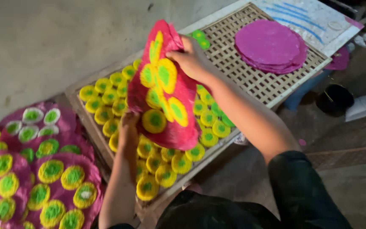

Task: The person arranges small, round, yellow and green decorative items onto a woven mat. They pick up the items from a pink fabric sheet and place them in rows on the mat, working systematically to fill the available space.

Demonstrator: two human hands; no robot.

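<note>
Behind pink sheet [166,85], left hand [128,127] half hidden, tray [250,76] partly covered

At the centre of the frame both hands hold up a pink round sheet [166,91] dotted with yellow-and-green discs: the right hand [191,59] pinches its upper edge, while the left hand [128,125] supports its lower left edge. Behind it lies a woven bamboo tray [250,80] covered at its lower left with rows of small yellow-green discs [102,101], and at the upper right with a stack of plain purple rounds [270,46]. At the lower left lie more decorated pink sheets [43,169].
</note>
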